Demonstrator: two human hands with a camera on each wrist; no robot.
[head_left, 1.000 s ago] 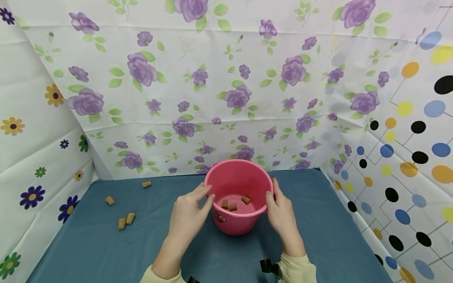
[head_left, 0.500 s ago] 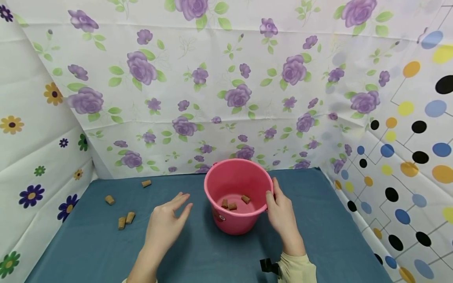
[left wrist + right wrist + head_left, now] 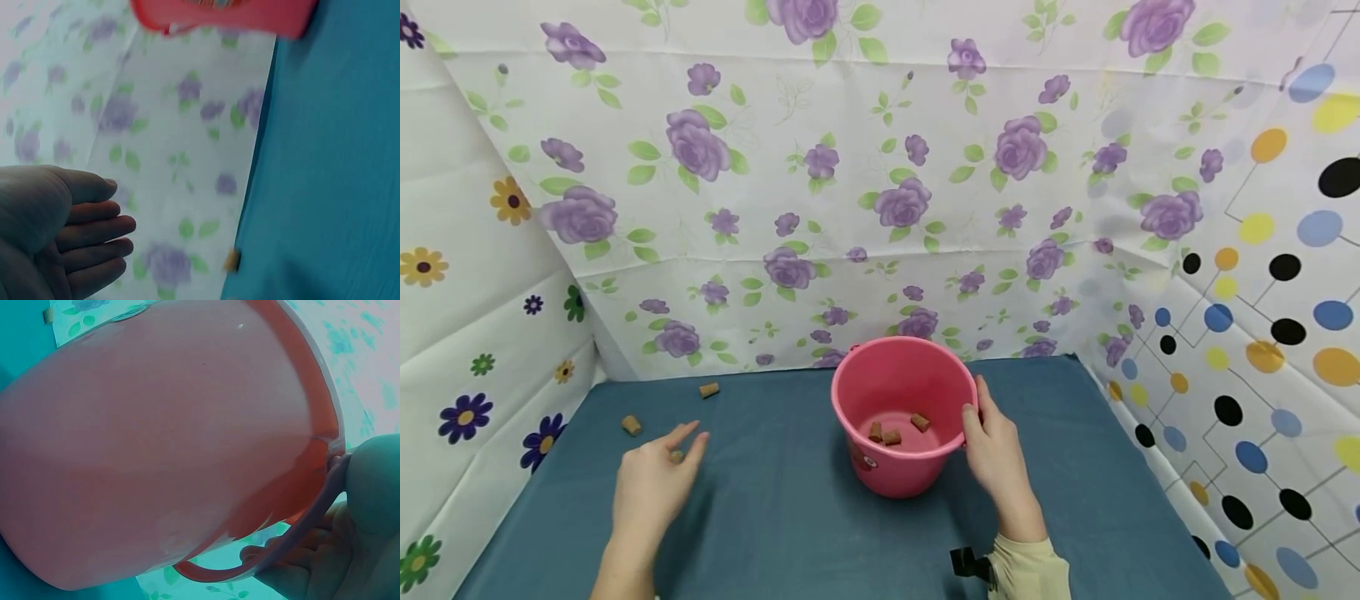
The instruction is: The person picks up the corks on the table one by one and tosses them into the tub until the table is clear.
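A pink bucket (image 3: 910, 475) stands on the blue cloth, mouth tipped slightly toward me, with three corks (image 3: 891, 437) on its bottom. At its right rim, near the handle (image 3: 300, 528), my right hand (image 3: 1000, 454) grips the bucket, thumb on one side and fingers on the other. Over on the left, my left hand (image 3: 651, 487) hovers above the cloth, fingers extended and nothing held. A cork (image 3: 677, 457) shows through the gap by its thumb; the one beside it is hidden. Two more lie farther back: one cork (image 3: 632, 425) and another cork (image 3: 709, 390).
The blue cloth (image 3: 775, 517) covers the table. A flowered sheet (image 3: 850, 208) rises along the back edge, a daisy-print sheet (image 3: 467, 333) on the left and a dotted sheet (image 3: 1262, 400) on the right.
My left hand has let go of the bucket's left rim and moved left to the loose corks. My right hand and the bucket have stayed in place.
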